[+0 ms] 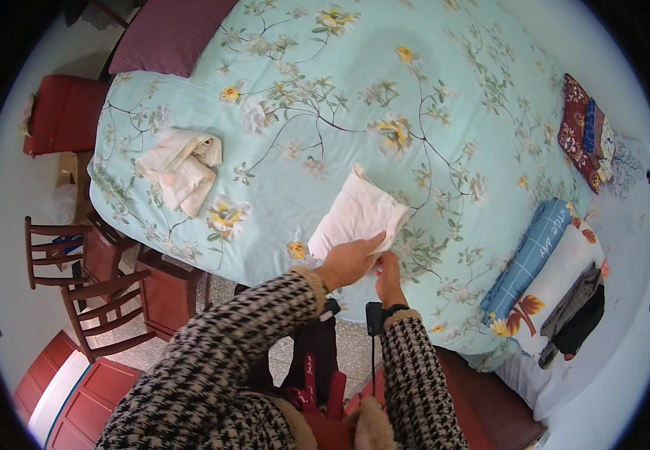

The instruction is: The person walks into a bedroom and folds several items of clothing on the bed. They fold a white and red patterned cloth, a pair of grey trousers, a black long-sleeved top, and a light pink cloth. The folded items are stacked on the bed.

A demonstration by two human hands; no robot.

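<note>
A folded white cloth [359, 211] lies at a slant just over the near part of the bed. My left hand [352, 261] grips its near edge, with the thumb on top and the other fingers mostly out of sight. Close beside it, my right hand [390, 278] has its curled fingers at the cloth's near right corner; the fingertips are partly hidden. Farther left on the bed is a loosely folded cream cloth [181, 169], its upper right side bunched.
The bed has a pale green floral sheet [302, 50]. A purple pillow [173, 36] rests at its far left. On the right are a rolled blue textile [530, 253], dark garments [578, 315] and folded patterned fabrics [581, 135]. Wooden chairs [111, 312] stand left of the bed.
</note>
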